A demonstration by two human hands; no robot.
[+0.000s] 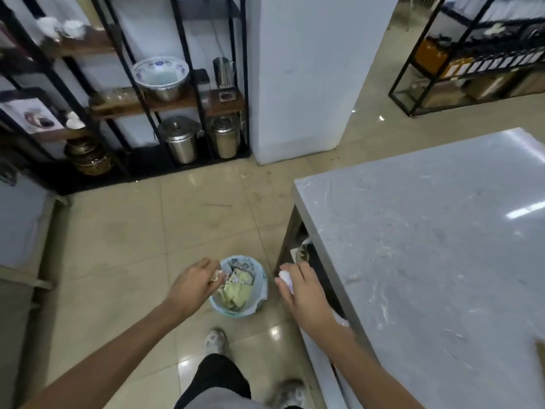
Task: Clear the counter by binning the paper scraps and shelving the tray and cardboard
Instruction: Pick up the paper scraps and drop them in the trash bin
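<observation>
A small light-blue bin (261,302) with a plastic liner stands on the tiled floor beside the counter's corner, holding crumpled yellowish paper (236,293). My left hand (193,286) hovers over the bin's left rim, fingers closed on a small paper scrap (217,276). My right hand (300,286) is just right of the bin, closed around a white crumpled paper ball (284,277). The grey counter (427,246) lies to the right. No tray or cardboard is in view.
A black metal shelf (165,101) with wooden boards holds steel pots, a patterned bowl and cups at the back left. A white pillar (309,78) stands behind. Another rack (472,60) is far right. My feet (216,342) stand below the bin.
</observation>
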